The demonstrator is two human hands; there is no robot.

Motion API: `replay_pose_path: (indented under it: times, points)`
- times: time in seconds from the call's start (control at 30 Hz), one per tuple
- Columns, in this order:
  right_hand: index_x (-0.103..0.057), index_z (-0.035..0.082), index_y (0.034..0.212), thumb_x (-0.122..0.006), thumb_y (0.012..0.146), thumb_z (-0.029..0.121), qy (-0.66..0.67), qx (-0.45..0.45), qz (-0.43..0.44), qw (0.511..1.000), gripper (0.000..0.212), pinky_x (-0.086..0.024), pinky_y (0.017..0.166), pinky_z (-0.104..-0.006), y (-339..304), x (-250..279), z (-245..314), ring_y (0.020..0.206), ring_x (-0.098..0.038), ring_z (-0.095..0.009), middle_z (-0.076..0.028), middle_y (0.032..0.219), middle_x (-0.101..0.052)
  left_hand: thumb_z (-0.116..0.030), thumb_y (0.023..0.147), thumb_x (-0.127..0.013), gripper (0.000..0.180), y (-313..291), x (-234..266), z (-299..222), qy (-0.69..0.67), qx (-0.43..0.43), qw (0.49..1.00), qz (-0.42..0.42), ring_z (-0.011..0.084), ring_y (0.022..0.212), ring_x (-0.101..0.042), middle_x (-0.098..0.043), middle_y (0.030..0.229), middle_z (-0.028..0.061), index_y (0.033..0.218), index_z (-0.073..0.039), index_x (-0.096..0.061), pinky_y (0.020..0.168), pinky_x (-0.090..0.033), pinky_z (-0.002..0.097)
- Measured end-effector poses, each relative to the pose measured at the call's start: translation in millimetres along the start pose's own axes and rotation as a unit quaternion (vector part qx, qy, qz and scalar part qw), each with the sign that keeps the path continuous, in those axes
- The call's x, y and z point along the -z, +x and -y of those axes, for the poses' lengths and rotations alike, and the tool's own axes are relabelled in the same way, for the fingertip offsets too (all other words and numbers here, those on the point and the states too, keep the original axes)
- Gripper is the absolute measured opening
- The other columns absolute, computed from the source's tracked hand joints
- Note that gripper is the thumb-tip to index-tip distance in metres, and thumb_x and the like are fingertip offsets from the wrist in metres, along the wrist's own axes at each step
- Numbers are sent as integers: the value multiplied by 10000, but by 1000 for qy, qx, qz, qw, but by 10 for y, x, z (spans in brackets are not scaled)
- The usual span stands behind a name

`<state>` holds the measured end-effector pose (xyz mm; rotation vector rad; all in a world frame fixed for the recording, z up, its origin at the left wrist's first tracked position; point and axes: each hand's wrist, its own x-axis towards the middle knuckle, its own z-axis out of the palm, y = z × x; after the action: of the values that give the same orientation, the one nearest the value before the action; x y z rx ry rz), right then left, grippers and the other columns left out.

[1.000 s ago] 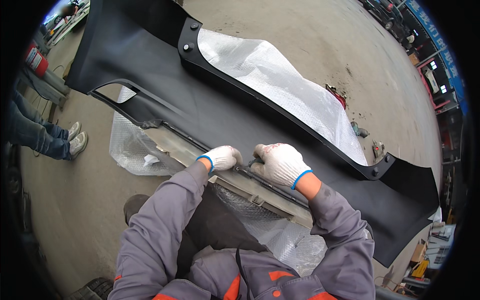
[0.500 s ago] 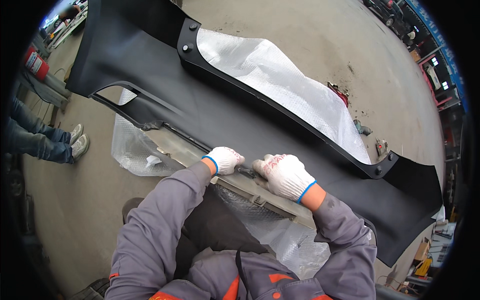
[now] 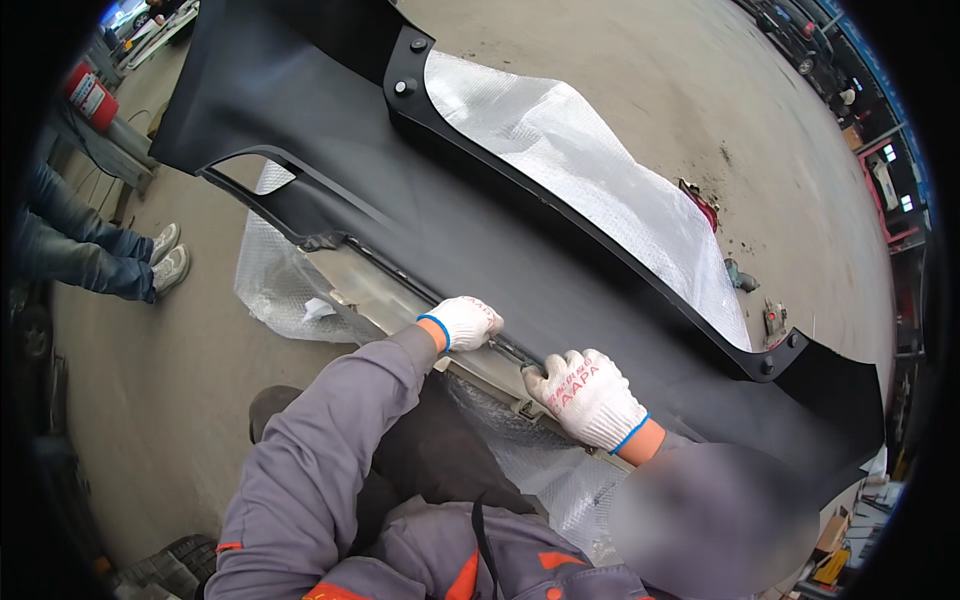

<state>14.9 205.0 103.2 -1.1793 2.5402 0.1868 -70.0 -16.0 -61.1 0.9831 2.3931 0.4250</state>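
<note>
A large black car bumper cover (image 3: 330, 160) lies slantwise in front of me. Along its near edge runs a long, pale greyish plastic trim strip (image 3: 370, 296), next to a dark slot in the bumper. My left hand (image 3: 468, 322), in a white knit glove with a blue cuff, is closed on the strip by that slot. Farther right along the strip, my right hand (image 3: 592, 398) wears the same kind of glove. Its fingers curl round the strip's edge, thumb side toward the left hand. Both sets of fingertips are partly hidden. A blurred patch covers my right forearm.
Silvery bubble wrap (image 3: 540, 130) lies beneath the bumper on the concrete floor. Beyond it are a red part (image 3: 700, 207), a greenish tool (image 3: 740, 275) and a small metal piece (image 3: 774, 322). At left stand another person's legs in jeans (image 3: 90, 255), near a red cylinder (image 3: 92, 97).
My right hand has slid toward the near right along the strip, uncovering more of the dark slot between my hands. My left hand stays about where it was on the strip. The view has shifted slightly.
</note>
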Motion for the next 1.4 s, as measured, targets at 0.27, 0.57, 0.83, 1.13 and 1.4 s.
replay_pose_path:
  times: [0.27, 0.57, 0.83, 1.13, 1.4]
  points:
    - [-729, 104, 1042, -675, 852, 250, 79, -30, 13, 996, 245, -585, 667, -480, 498, 251, -166, 766, -737, -356, -165, 792, -716, -135, 918, -608, 211, 111, -110, 15, 21, 30, 999, 13, 368, 1050, -728, -761, 1085, 191, 1053, -102, -766, 906, -578, 460]
    - [-805, 103, 918, -718, 772, 234, 46, -15, 76, 996, 214, -618, 741, -470, 1232, 645, -252, 848, -767, -371, -189, 880, -769, -231, 928, -616, 279, 266, -772, 490, -34, 16, 992, -124, 369, 1108, -708, -749, 1191, 187, 1109, -112, -791, 962, -555, 464]
    - [-777, 120, 891, -696, 804, 269, 64, -25, 78, 995, 191, -598, 702, -476, 1007, 524, -320, 785, -738, -382, -177, 818, -744, -210, 960, -623, 246, 69, -171, 55, 40, 24, 999, 1, 331, 1097, -711, -761, 1131, 146, 1161, -161, -756, 952, -558, 448]
    - [-672, 93, 1087, -674, 930, 287, 68, -71, 5, 995, 250, -597, 754, -475, 523, 216, -14, 890, -737, -347, -178, 1040, -702, -184, 925, -637, 184, 29, -95, 36, 19, 30, 999, -13, 351, 1012, -726, -762, 1026, 138, 1075, -151, -739, 885, -570, 473]
    - [-646, 79, 1224, -723, 843, 125, 85, 61, -51, 993, 392, -569, 840, -454, 330, 324, 146, 1007, -695, -345, -164, 1137, -683, -147, 861, -646, 153, 88, -141, 24, 14, 33, 998, -51, 325, 948, -741, -765, 944, 97, 961, -173, -758, 796, -579, 472]
